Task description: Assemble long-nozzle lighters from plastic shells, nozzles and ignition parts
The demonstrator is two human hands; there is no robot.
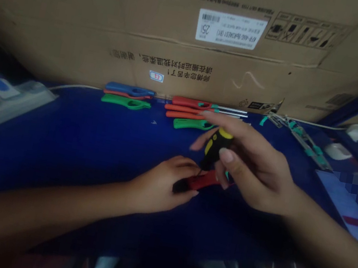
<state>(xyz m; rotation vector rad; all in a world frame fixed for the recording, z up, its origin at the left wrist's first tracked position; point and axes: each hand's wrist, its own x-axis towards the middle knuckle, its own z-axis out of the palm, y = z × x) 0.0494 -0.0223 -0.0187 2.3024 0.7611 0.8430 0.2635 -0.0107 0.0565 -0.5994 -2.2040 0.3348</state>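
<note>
My left hand (166, 185) is closed round the black end of a red lighter (203, 181), which lies low over the blue tabletop. In my right hand (256, 166) is a short screwdriver (215, 148) with a black and yellow handle, gripped between thumb and fingers. Its shaft points down at the lighter's red body, close to my left fingertips. Whether the tip sits in a screw is too small to tell. Part of the lighter's far end is hidden behind my right fingers, where a bit of teal shows.
Behind stands a large cardboard box (115, 25). Along its foot lie blue and green handle shells (125, 102) and several red and green lighters with metal tubes (191, 112). Metal rods with teal parts (309, 143) lie at the right, near white pieces (338, 152). Clear plastic (7, 104) lies left.
</note>
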